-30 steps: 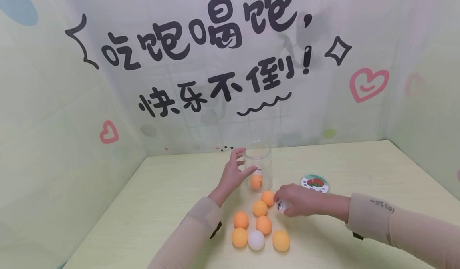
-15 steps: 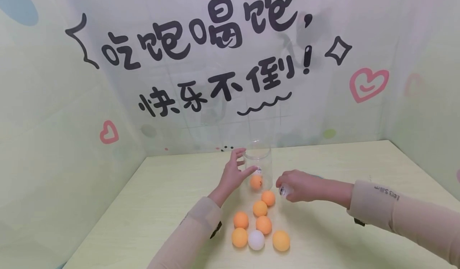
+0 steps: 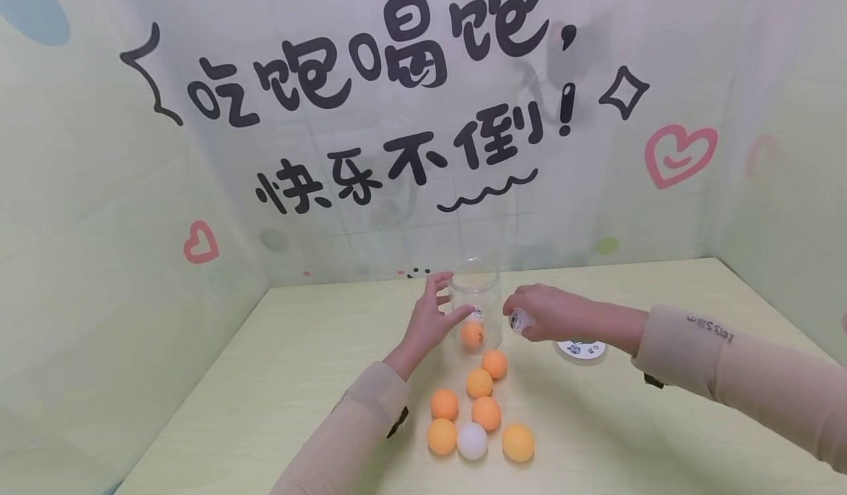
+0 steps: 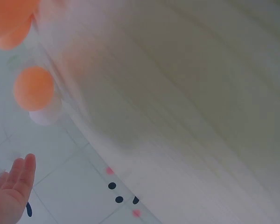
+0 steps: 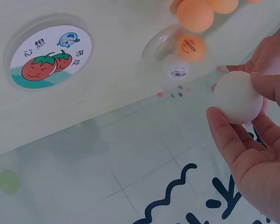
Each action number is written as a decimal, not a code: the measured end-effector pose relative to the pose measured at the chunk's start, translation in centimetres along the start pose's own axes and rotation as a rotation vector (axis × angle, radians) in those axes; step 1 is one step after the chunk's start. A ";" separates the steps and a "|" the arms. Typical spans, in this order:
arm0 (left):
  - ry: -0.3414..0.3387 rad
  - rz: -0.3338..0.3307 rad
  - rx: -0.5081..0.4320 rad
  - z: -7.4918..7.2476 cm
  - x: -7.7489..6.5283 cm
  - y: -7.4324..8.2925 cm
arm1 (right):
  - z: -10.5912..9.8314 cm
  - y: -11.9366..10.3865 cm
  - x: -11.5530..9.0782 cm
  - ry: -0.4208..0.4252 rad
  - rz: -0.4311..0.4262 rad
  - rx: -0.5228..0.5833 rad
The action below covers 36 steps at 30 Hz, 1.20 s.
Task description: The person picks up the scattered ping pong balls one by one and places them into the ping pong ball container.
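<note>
A clear plastic jar [image 3: 488,296] stands upright near the back, with an orange ping-pong ball [image 3: 472,335] and a white one [image 5: 177,72] at its bottom. My left hand [image 3: 426,322] holds the jar from the left, thumb in front and fingers along its far side. To the right of the jar, my right hand [image 3: 559,312] pinches a white ping-pong ball [image 5: 238,97] between thumb and fingers, below the rim and apart from the wall. Several orange ping-pong balls [image 3: 486,412] and a white ping-pong ball [image 3: 472,440] lie on the table in front of the jar.
A round lid-like disc [image 5: 51,56] with a tomato picture lies on the table right of the jar, partly under my right forearm in the head view. The pale wooden table [image 3: 284,377] meets a printed curtain wall [image 3: 370,245] behind the jar.
My right hand has lifted the white ping-pong ball from beside the loose balls and carried it up and away, to the jar's right. My left hand and the jar have stayed put.
</note>
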State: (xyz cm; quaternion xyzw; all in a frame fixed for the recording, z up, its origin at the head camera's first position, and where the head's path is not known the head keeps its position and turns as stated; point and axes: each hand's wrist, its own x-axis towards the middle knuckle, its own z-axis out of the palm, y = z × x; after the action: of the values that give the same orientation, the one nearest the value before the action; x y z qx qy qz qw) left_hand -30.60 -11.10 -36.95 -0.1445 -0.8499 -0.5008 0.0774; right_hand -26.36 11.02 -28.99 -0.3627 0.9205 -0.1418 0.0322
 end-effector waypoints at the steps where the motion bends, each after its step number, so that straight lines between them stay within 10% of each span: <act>1: 0.001 0.000 0.000 0.0 0.0 0.0 | -0.2 0.0 0.1 0.005 0.000 -0.003; 36: -0.003 0.020 -0.007 0.0 0.0 0.1 | -4.1 -0.5 5.0 0.173 0.028 -0.054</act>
State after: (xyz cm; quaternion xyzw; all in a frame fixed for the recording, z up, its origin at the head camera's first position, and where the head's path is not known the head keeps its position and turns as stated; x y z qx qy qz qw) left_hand -30.60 -11.01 -36.88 -0.1541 -0.8468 -0.5026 0.0809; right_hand -30.37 8.24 -24.66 -0.3369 0.9283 -0.1470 -0.0554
